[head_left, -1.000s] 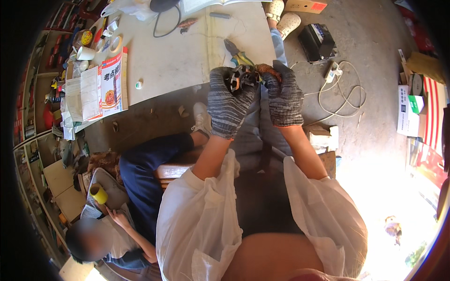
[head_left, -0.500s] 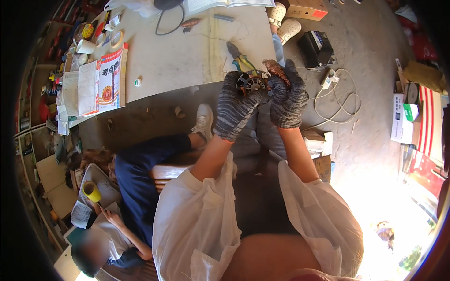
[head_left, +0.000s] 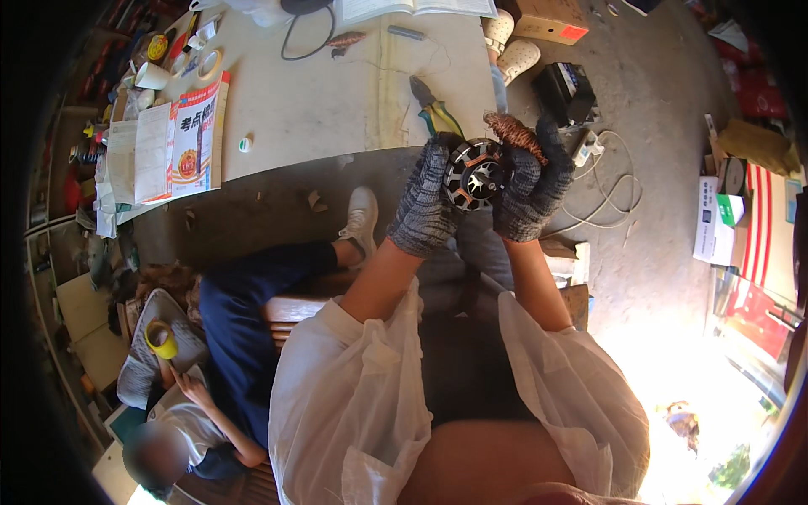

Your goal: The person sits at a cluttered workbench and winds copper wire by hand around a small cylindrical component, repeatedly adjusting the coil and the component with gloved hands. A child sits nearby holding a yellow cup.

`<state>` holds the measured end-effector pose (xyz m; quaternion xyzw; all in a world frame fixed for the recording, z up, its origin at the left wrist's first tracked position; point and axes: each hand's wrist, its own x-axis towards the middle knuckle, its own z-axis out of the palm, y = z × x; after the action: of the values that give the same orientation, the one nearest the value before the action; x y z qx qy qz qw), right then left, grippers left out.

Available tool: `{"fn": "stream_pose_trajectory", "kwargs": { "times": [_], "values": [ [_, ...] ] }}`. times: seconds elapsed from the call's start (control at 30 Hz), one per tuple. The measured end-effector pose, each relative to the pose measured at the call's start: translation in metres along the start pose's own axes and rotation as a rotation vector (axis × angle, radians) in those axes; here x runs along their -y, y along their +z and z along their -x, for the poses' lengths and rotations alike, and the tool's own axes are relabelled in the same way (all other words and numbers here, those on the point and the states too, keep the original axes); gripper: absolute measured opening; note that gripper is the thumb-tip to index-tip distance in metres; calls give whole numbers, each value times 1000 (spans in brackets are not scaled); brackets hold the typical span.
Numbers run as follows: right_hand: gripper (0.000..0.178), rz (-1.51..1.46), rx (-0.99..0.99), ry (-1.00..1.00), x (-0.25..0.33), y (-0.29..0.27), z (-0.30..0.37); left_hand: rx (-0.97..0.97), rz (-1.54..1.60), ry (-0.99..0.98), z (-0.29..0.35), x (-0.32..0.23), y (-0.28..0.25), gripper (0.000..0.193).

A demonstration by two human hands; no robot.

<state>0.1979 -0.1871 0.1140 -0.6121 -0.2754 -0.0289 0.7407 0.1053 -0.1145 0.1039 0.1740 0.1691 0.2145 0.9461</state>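
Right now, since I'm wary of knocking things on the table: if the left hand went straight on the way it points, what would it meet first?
Probably the pliers lying on the table ahead of the left hand; its height is unclear, so it might pass over them.

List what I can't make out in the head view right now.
All in the head view:
Round slotted part: its underside, turned away from the camera.
Copper wire bundle: whether it joins that part; the right grip blocks this.
Pliers: handle ends, behind the left grip and round part.
Open book: far side, cut by the top edge.
Bright ground: detail, lost in glare.
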Motion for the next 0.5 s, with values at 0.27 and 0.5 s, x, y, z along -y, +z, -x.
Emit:
{"fn": "stream_pose_trajectory", "kwargs": {
  "times": [0.27, 0.5],
  "values": [
    [33, 164, 52, -67, 1, -6, -7, 172, -330, -14, -3, 1, 13, 45],
    [33, 295, 66, -144, 9, -8, -11, 251, -199, 91, -1, 0, 20, 53]
  ]
}}
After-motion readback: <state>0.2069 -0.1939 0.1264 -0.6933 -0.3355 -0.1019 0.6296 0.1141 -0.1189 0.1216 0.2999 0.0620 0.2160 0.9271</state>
